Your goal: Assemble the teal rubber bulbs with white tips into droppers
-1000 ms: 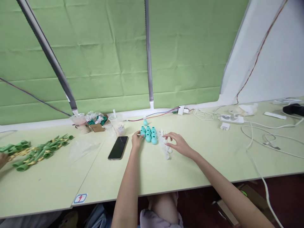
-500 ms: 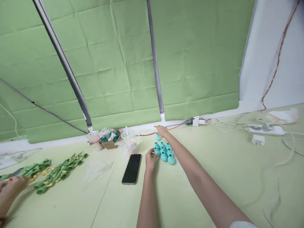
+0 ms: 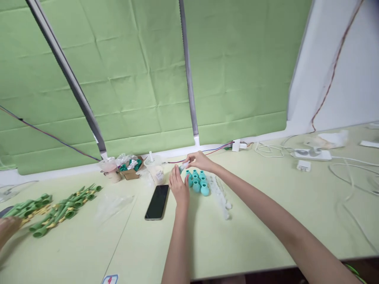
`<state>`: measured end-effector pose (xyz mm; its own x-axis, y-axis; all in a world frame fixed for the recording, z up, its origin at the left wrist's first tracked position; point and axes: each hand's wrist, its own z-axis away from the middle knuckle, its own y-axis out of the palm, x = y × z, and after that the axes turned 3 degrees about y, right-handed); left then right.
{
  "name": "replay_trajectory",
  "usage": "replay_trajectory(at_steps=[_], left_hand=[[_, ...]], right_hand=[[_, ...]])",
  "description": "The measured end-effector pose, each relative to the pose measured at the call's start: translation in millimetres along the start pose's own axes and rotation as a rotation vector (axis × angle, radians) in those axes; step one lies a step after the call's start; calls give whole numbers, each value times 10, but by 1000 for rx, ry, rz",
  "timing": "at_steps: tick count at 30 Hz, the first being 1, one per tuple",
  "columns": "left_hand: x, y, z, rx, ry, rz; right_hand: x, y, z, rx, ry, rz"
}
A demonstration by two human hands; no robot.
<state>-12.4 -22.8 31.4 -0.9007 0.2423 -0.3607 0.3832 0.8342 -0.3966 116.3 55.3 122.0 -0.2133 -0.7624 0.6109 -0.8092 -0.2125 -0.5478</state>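
Observation:
Several small turquoise vase-shaped pieces with open round necks stand close together on the table. Just left of and above them, my left hand has its fingers closed around a turquoise piece, mostly hidden. My right hand pinches a small whitish translucent piece against the top of it; the exact contact is too small to make out. Right of the group lies a loose row of white translucent pieces.
A black phone lies left of my left hand. Behind stand two plastic cups and a small cardboard box. Another person's hand is by green and yellow parts. A power strip with white cables sits at right.
My left hand has lifted off the grouped pieces and moved up to meet my right hand. The separate turquoise piece is gone from the table. The white row is now uncovered.

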Motion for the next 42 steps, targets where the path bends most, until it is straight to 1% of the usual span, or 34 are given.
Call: replay_trajectory(at_steps=[2,4,6,8,9,11,12,13,14,15,17,19,20,23,26,27,29,31,32,33,34,35,36,37,38,40,42], left_hand=[[-41,-28,29,49,65,4],[-85,-44,66,107,117,0],[-128,-49,93,172,175,-5],[-141,-49,99,204,191,-23],[-126,-49,94,196,167,-42],[-44,-51,71,126,50,-98],[19,-53,59,74,-36,-127],[91,-52,49,26,-133,-154],[165,-49,43,-1,-221,-174],[235,-43,43,6,-289,-190],[347,-18,58,91,-390,-202],[415,17,83,170,-454,-177],[436,35,95,187,-480,-154],[474,81,114,177,-538,-74],[474,83,106,173,-556,-41],[455,70,98,150,-545,-65],[372,27,73,42,-463,-147],[221,-24,45,-101,-296,-197],[121,-43,36,-135,-188,-175],[6,-53,34,-131,-85,-126],[-119,-52,41,-69,22,-52],[-249,-40,59,43,131,34],[-379,-19,88,183,233,111],[-501,10,125,303,312,163],[-608,42,167,374,358,200],[-752,105,248,399,370,235],[-784,150,300,375,343,237]], right_hand=[[188,-20,289,-23,-53,60],[282,-34,573,-89,-73,156],[279,-45,830,-204,-66,195],[194,-68,1049,-384,-20,150],[129,-90,1145,-494,24,106],[-27,-158,1307,-687,150,-7],[-110,-201,1373,-739,215,-80],[-188,-245,1430,-755,271,-169],[-258,-287,1476,-742,313,-270],[-313,-323,1513,-710,343,-364],[-369,-370,1562,-618,373,-530],[-357,-380,1584,-508,381,-653],[-334,-375,1589,-451,383,-702],[-256,-346,1594,-328,380,-771],[-220,-334,1602,-310,356,-705],[-218,-336,1604,-319,349,-664],[-219,-345,1608,-350,348,-588],[-215,-349,1607,-382,362,-548],[-211,-346,1605,-395,370,-545],[-204,-337,1602,-401,375,-553],[-198,-323,1598,-410,376,-570],[-193,-302,1594,-428,373,-595],[-189,-276,1589,-454,367,-623],[-188,-248,1583,-480,359,-652],[-190,-217,1577,-496,348,-675],[-198,-158,1564,-481,326,-693],[-205,-109,1549,-417,306,-669]])
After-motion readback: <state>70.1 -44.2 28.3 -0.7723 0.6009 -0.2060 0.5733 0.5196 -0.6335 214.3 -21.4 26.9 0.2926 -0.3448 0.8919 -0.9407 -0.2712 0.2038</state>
